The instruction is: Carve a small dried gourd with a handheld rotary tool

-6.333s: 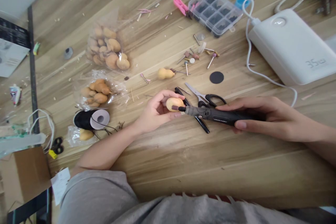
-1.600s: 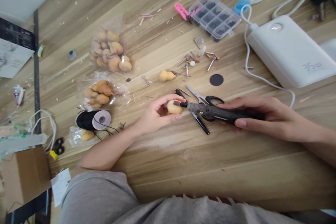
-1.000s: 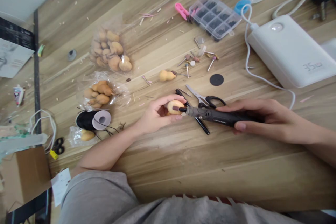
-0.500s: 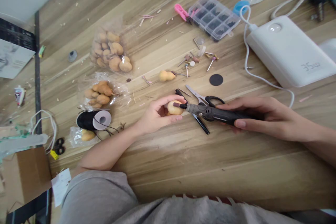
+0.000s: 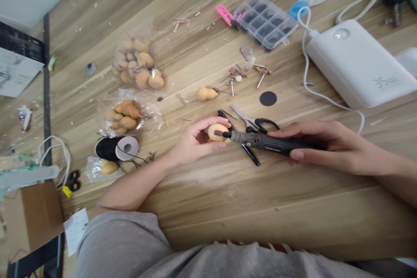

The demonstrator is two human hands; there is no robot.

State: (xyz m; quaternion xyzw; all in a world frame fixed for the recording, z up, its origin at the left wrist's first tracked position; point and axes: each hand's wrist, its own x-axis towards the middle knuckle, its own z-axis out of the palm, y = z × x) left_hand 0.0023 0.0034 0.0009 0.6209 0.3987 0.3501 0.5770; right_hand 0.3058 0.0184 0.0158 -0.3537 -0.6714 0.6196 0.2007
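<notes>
Between the thumb and fingers of my left hand [image 5: 197,140] sits a small pale gourd [image 5: 215,133], its rounded end turned to the right. My right hand [image 5: 335,147] is wrapped round a black rotary tool [image 5: 276,142]. The tool's brown grinding bit lies against or just in front of the gourd's face; contact cannot be made out for sure. Beneath the tool are black-handled scissors [image 5: 250,121] and a black pen [image 5: 250,154], both partly covered. Another small gourd [image 5: 206,94] lies a little beyond my left hand.
Loose grinding bits [image 5: 241,73] and a black disc [image 5: 268,98] lie beyond my hands. Farther off is a clear compartment box [image 5: 265,21]. A white power bank [image 5: 361,65] with a cable stands right. Bagged gourds [image 5: 138,63] and a black thread spool [image 5: 112,149] are left.
The gourd has turned slightly in my left fingers, and the tool's tip has shifted a little lower on its face. Both grips stay the same.
</notes>
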